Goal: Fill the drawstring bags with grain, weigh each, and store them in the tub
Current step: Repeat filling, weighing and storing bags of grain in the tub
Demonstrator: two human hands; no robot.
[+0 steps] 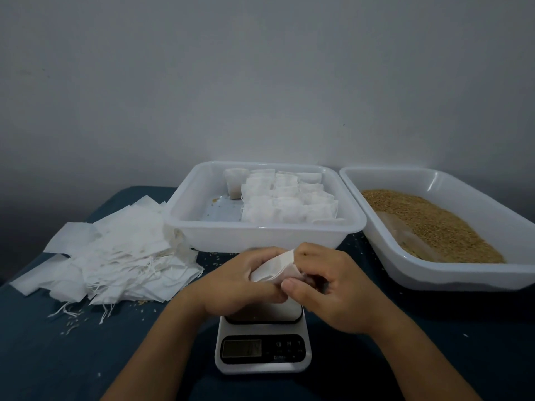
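A bag (278,267) is being pinched between the left hand (243,280) and right hand (327,287), fingers curled on its cloth, above the scale (263,351) at the table's near edge. The mouth should be drawn fully shut before weighing. The display is being left unreadable, and the bag's contents hidden.

No legible text is present. The kitchen scale (263,347) carries the only markings: an LCD display (241,348) on the left of its black front panel, with digits too faint to read; small white button symbols (288,344) to the right of the display, too blurred to identify; and a small white printed mark (279,357) below them, unreadable.
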